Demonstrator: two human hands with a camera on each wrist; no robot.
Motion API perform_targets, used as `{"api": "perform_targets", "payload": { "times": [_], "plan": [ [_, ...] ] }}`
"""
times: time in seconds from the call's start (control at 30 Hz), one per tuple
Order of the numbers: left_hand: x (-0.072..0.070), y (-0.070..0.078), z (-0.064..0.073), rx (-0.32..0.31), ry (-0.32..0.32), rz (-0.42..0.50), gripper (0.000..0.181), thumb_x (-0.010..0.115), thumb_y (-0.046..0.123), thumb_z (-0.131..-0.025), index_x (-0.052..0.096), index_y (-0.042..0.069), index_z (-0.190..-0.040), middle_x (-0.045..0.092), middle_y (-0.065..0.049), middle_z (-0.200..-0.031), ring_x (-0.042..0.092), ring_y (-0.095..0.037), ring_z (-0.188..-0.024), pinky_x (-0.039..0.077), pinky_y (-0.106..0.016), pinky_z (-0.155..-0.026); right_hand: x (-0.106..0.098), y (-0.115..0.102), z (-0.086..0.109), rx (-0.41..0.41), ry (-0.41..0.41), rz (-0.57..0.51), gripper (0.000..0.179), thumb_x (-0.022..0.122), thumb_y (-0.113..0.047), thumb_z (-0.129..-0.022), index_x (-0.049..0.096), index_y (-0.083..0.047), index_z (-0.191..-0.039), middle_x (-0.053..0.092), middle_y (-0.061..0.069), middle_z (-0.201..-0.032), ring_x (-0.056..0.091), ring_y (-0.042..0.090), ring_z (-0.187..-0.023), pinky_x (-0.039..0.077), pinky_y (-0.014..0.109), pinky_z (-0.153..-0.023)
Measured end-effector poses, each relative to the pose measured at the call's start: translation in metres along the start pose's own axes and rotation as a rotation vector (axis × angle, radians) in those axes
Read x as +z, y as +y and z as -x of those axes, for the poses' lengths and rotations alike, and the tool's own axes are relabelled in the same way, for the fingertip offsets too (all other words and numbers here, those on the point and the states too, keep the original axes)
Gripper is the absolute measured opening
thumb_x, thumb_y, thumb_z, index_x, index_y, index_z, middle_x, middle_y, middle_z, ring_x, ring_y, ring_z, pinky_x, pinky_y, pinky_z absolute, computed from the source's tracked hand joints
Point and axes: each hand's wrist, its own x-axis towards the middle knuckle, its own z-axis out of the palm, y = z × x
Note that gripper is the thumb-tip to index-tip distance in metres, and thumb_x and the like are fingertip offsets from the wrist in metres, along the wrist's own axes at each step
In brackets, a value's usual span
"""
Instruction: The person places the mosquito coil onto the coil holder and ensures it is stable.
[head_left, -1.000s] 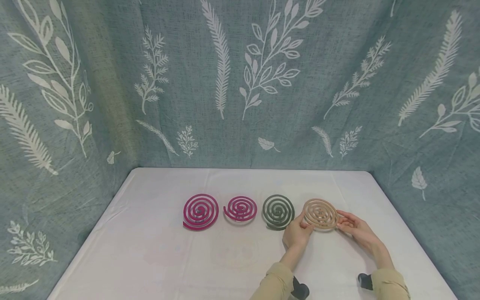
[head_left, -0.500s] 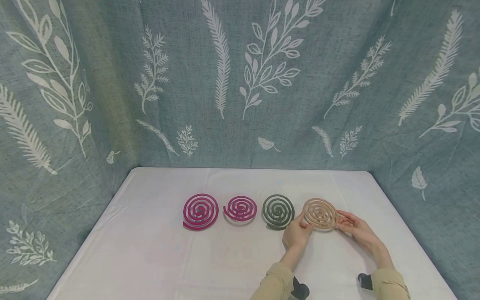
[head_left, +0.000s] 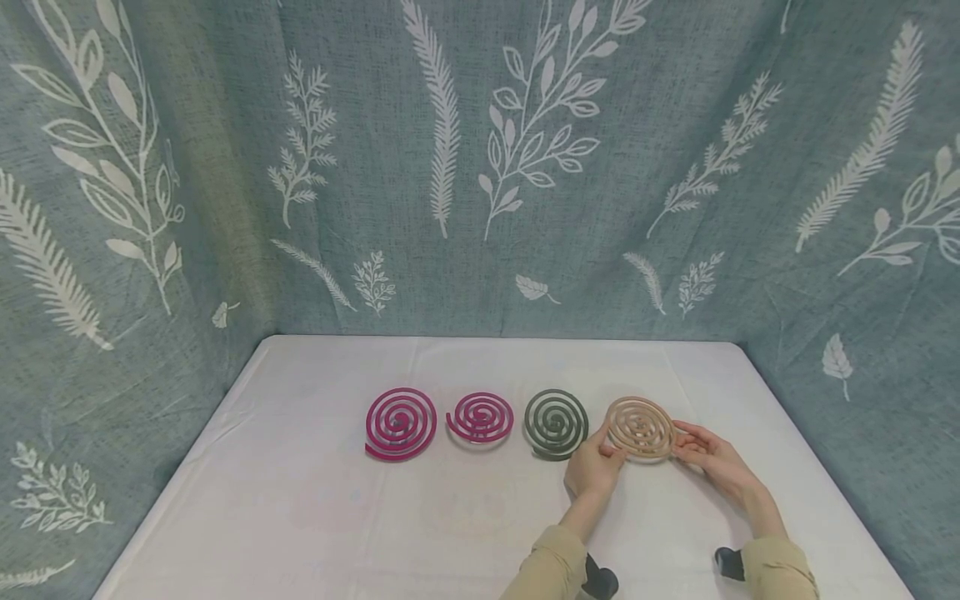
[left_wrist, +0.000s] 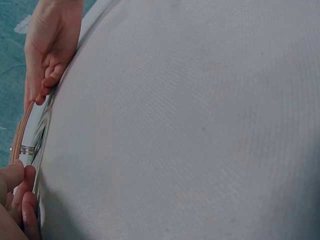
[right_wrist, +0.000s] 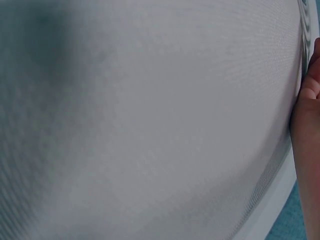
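Observation:
A tan mosquito coil (head_left: pixel 641 428) lies between both hands at the right of the row. My left hand (head_left: pixel 594 467) pinches its left front edge between thumb and fingers. Opposite, my right hand (head_left: pixel 716 460) pinches the right edge. Edge-on in the left wrist view, the tan coil (left_wrist: pixel 21 132) shows a small metal stand (left_wrist: pixel 27 150) under it. Part of my left hand (left_wrist: pixel 22 192) and my right hand (left_wrist: pixel 54 50) appear there too. Only part of the right hand (right_wrist: pixel 309 107) enters the right wrist view; the coil is out of sight there.
Left of the hands stand a dark green mosquito coil (head_left: pixel 557 424), a smaller magenta coil (head_left: pixel 481 417) and a larger magenta coil (head_left: pixel 402 424). They sit in a row on the white-covered table (head_left: pixel 300 500). A leaf-patterned teal curtain (head_left: pixel 480 167) encloses the back and sides.

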Motion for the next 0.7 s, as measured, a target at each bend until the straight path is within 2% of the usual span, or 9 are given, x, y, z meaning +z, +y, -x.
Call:
{"api": "perform_targets", "payload": {
  "times": [0.7],
  "plan": [
    [-0.0015, -0.0007, 0.0005, 0.007, -0.009, 0.004, 0.05, 0.076, 0.023, -0.077, 0.063, 0.024, -0.125, 0.056, 0.01, -0.061, 0.04, -0.001, -0.049, 0.029, -0.017, -0.051, 0.0001, -0.0006, -0.0004, -0.001, 0.006, 0.019, 0.07, 0.064, -0.014, -0.089, 0.027, 0.009, -0.143, 0.056, -0.015, -0.093, 0.055, -0.005, -0.085, 0.047, 0.01, -0.079]
  ]
}}
